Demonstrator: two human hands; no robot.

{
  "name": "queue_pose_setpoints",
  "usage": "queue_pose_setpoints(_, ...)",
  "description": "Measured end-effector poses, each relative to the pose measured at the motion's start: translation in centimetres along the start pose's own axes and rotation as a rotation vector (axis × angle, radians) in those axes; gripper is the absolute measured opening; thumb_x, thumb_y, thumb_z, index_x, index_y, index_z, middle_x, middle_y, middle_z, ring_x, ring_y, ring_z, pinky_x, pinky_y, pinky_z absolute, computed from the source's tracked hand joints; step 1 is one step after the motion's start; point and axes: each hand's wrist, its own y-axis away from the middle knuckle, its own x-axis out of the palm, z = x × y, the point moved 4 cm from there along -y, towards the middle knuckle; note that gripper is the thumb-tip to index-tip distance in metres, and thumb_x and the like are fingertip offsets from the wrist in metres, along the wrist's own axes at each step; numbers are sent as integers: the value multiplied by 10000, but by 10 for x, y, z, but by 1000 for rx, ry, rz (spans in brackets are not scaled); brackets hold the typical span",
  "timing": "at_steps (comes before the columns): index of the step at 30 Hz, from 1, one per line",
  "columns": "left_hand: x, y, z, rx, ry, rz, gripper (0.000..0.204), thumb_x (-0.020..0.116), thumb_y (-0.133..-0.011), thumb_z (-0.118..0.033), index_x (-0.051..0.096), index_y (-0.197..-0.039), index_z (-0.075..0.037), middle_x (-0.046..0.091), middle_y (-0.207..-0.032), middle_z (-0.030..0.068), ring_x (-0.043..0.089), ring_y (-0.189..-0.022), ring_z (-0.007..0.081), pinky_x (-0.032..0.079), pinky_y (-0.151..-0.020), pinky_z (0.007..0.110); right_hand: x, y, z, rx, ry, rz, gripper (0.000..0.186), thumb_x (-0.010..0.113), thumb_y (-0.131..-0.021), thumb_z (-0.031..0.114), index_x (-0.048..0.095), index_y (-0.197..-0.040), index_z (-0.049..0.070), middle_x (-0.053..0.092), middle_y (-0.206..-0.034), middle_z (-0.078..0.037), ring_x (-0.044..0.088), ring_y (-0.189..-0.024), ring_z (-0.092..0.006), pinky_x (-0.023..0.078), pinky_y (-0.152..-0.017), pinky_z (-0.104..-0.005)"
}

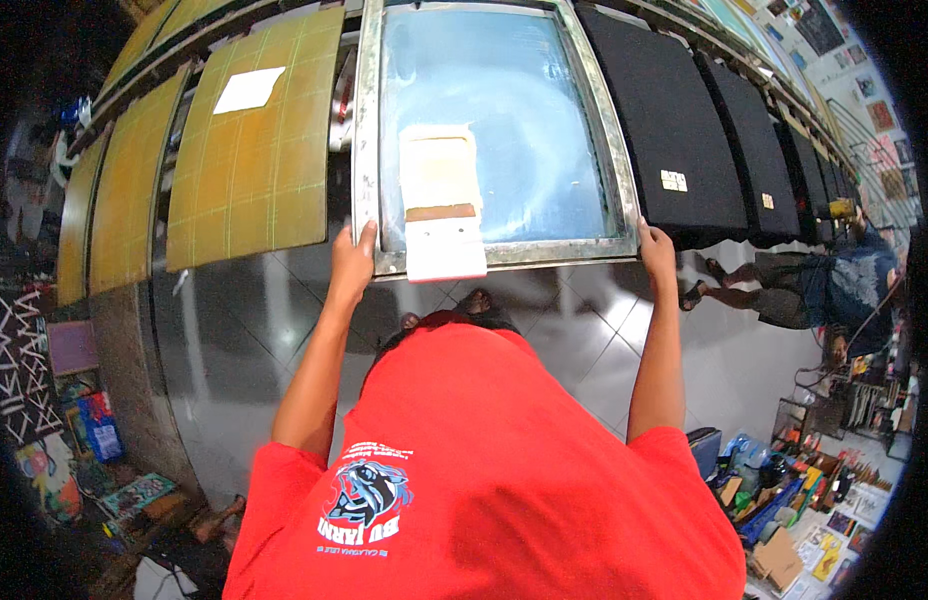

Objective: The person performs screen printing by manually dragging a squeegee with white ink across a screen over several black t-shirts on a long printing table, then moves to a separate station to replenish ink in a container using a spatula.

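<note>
You stand at the near edge of a framed screen [494, 90], a pale blue panel in a worn metal-looking border, lying directly ahead of you. Your 2 hands are well apart, each closed on the frame: your left hand [353, 262] at its near left corner, your right hand [657, 255] at its near right corner. The thumbs show on the frame; the fingers beneath are mostly hidden.

A whitish flat piece [442, 170] with 1 brown band lies on the screen, left of its middle, its white end jutting past the near edge. To hold the frame well, share the load evenly between both corners and keep it level; that loose-looking piece could slide toward you if the near edge dips.

Mind the sides. Left of the screen, beyond a narrow dark gap, are yellow-brown boards [259, 150]; 1 white sheet [249, 90] lies on the nearest. Right of the screen, a black board [669, 120] sits so close that I cannot tell whether they touch. The most room is on the near side, over grey floor tiles [584, 325]. Another person [849, 285] is farther right of the screen.
</note>
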Motion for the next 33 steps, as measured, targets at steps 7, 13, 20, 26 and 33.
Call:
queue_pose_setpoints(7,-9,5,-8,77,-68,-2,378,535,-957,-283,585,-1065,75,654,-951,172,593,-868,222,451,-808,354,20,1,18,15,27,-149,644,359,-974,469,637,-803,-85,605,-816,-325,583,-808,-501,439,-739,-526)
queue_pose_setpoints(13,-10,-9,5,252,-360,-79,395,534,-960,-293,571,-1095,77,646,-1003,179,595,-915,252,442,-848,355,11,53,-11,108,44,-292,587,338,-992,413,639,-831,-64,612,-845,-311,578,-843,-496,434,-751,-517)
queue_pose_setpoints(20,0,-41,-18,250,-119,397,339,553,-954,-238,562,-1106,65,647,-1003,142,588,-910,204,449,-841,329,5,188,-40,339,-62,-518,476,399,-979,337,608,-905,-84,595,-784,-287,576,-739,-442,417,-683,-480)
queue_pose_setpoints(26,22,-55,-44,103,-113,745,278,567,-940,-190,565,-1087,46,645,-952,95,577,-855,160,461,-793,308,7,326,-38,769,7,-579,469,412,-984,320,601,-910,-103,583,-754,-276,567,-691,-375,413,-664,-460)
queue_pose_setpoints(33,55,-61,-32,139,-271,1037,280,610,-902,-195,583,-1064,31,663,-945,110,598,-838,163,477,-770,312,46,466,-19,967,-33,-822,538,367,-1006,366,586,-1077,-121,647,-962,-234,587,-867,-346,434,-808,-406)
